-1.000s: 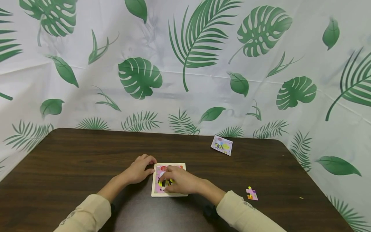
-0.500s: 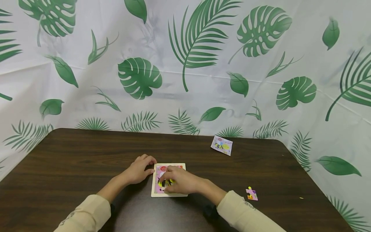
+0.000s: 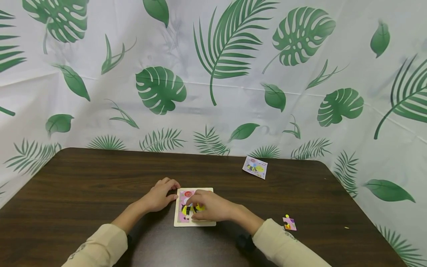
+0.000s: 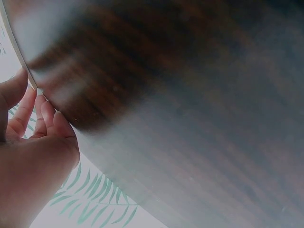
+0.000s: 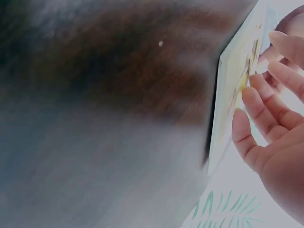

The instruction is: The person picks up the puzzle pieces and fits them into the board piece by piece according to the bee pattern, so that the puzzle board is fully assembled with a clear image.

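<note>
A wooden jigsaw puzzle board with a pale rim lies on the table, showing a yellow and black bee on pink. My left hand rests at its upper left corner, thumb and index fingertips touching the rim. Over the right part of the picture is my right hand, fingers loosely bent, the tips down at the pieces. Its palm hides that side of the puzzle. In the right wrist view the fingers are spread along the board, with no piece visible between them.
A loose pink jigsaw piece lies right of the right forearm. Farther back is a small card with the same bee picture. A tiny yellow scrap sits near the right edge of the dark wooden table. A leaf-patterned cloth hangs behind.
My right hand has shifted slightly to the right over the puzzle, uncovering more of the bee. The left hand and the board have stayed in place.
</note>
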`<move>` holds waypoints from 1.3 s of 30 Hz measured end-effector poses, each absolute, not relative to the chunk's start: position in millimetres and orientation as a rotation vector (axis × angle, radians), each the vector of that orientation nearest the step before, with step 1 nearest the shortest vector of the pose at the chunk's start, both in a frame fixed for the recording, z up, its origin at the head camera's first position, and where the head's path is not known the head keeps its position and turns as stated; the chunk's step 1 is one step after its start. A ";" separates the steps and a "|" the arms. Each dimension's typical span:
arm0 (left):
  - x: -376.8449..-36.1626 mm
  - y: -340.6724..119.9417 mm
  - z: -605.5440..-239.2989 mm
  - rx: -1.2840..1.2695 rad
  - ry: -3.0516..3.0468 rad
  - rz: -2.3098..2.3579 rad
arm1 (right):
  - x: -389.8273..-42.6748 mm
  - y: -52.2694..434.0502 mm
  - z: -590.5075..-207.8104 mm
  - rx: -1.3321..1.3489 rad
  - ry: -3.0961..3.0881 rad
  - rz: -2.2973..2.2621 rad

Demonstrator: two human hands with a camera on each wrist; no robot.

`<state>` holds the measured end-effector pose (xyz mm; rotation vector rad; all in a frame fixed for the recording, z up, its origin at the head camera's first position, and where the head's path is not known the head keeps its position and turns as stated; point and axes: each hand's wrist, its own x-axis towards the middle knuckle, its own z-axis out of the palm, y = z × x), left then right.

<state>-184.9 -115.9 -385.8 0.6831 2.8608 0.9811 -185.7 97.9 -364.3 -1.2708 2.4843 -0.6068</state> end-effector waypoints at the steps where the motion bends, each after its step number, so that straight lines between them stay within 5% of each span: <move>1: -184.9 -115.8 -385.7 0.681 2.860 0.981 | -186.1 98.5 -364.2 -1.263 2.487 -0.611; 39: -182.9 -112.4 -385.7 0.611 2.856 0.971 | -198.0 186.1 -341.0 -1.173 2.527 -0.666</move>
